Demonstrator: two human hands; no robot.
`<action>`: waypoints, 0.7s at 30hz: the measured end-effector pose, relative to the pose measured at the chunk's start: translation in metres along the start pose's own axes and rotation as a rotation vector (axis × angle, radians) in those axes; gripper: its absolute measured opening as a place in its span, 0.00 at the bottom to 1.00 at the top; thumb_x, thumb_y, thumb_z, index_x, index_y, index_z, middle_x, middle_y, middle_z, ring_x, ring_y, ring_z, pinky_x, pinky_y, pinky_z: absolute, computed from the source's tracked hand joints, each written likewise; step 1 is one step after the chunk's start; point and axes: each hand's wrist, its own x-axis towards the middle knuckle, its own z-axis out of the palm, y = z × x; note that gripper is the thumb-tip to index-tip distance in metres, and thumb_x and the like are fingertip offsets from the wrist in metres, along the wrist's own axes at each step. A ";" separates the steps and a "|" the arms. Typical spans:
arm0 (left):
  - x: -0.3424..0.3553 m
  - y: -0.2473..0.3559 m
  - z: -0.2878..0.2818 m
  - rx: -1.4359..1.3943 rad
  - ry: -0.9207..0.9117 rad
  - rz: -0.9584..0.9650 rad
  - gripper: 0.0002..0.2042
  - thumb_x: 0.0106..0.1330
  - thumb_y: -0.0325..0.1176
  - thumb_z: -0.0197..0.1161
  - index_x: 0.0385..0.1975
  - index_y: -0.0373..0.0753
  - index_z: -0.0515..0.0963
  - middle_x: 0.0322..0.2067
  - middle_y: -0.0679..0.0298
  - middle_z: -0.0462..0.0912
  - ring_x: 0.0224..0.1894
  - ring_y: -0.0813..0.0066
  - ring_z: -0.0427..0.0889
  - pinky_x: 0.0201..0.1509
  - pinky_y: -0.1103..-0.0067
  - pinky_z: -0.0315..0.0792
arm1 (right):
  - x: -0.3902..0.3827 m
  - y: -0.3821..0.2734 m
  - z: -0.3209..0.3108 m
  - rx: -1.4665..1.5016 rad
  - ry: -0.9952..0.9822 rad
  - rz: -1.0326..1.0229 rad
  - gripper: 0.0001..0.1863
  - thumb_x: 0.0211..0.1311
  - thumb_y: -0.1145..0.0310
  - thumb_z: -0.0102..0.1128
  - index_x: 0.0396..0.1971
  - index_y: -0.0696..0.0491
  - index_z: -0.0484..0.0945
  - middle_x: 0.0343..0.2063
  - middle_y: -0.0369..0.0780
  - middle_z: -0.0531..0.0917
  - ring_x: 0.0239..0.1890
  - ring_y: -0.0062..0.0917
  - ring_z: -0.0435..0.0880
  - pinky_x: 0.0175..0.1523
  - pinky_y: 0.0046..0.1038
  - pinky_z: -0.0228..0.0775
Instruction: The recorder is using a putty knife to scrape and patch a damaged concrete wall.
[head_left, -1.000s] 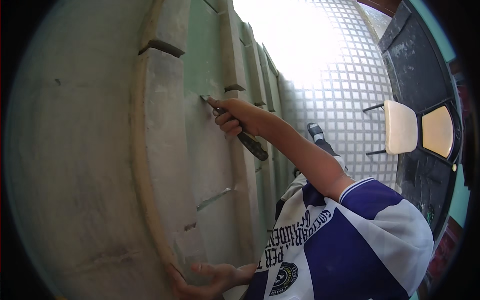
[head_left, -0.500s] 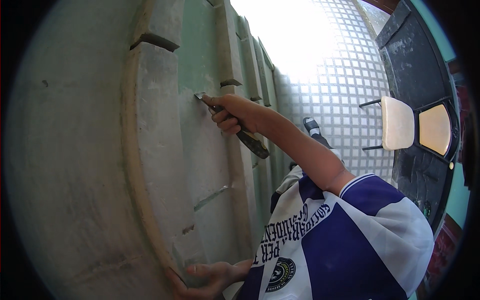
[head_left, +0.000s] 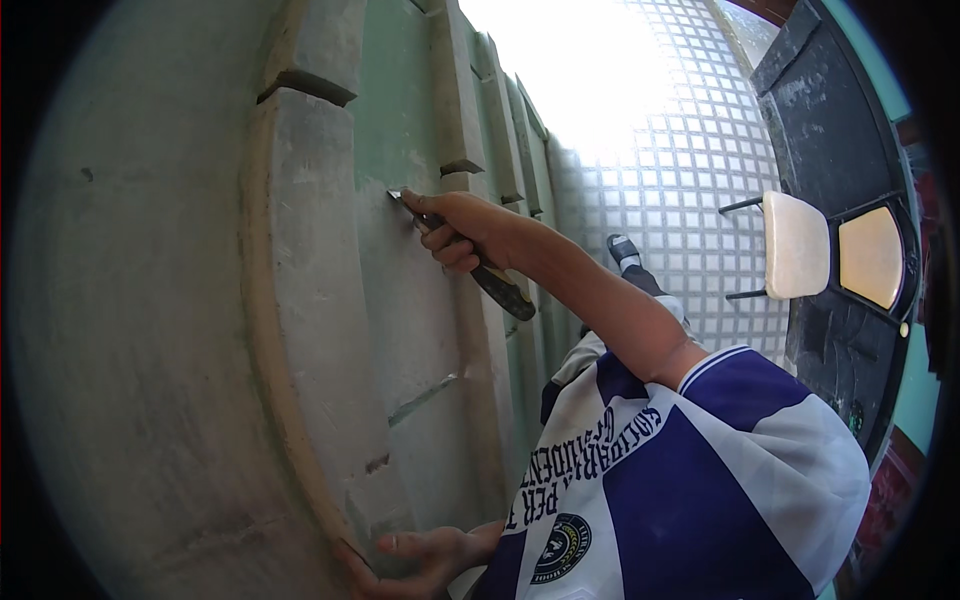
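Observation:
My right hand is closed around a utility knife with a black and yellow handle. Its short metal blade rests at the panel, where green paint gives way to a pale, whitish patch. The thumb presses along the knife near the blade. Lower down, my left hand holds no tool; its thumb and fingers are apart. Its fingertips are at the edge of a raised strip beside the panel, and part of that hand is dim.
More raised strips with gaps between their ends run along the green surface. Grey square tiles cover the floor, with a foot in a sandal on them. A chair with a cream seat stands by a dark board.
The knife and my right hand have shifted very slightly, with the handle's end a little lower and further left. My left hand stays in nearly the same place.

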 end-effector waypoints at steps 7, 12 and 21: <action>-0.002 0.007 -0.002 0.082 0.000 -0.081 0.28 0.68 0.61 0.51 0.36 0.39 0.82 0.36 0.58 0.85 0.40 0.55 0.82 0.43 0.62 0.66 | 0.002 0.002 -0.001 -0.019 0.004 -0.009 0.25 0.73 0.42 0.48 0.21 0.43 0.60 0.10 0.23 0.55 0.08 0.07 0.52 0.10 0.16 0.42; -0.001 0.008 -0.002 0.062 -0.011 -0.052 0.27 0.69 0.59 0.51 0.37 0.38 0.82 0.37 0.57 0.85 0.40 0.54 0.82 0.44 0.62 0.65 | 0.002 0.008 -0.003 -0.037 0.005 0.001 0.25 0.73 0.42 0.47 0.21 0.44 0.60 0.10 0.23 0.55 0.08 0.07 0.52 0.10 0.16 0.42; -0.004 0.008 -0.001 0.056 0.012 -0.071 0.27 0.70 0.58 0.50 0.37 0.37 0.82 0.35 0.56 0.84 0.39 0.53 0.81 0.45 0.62 0.65 | 0.002 -0.002 -0.002 -0.019 0.029 -0.019 0.25 0.73 0.44 0.49 0.22 0.46 0.62 0.11 0.24 0.56 0.09 0.10 0.53 0.12 0.19 0.42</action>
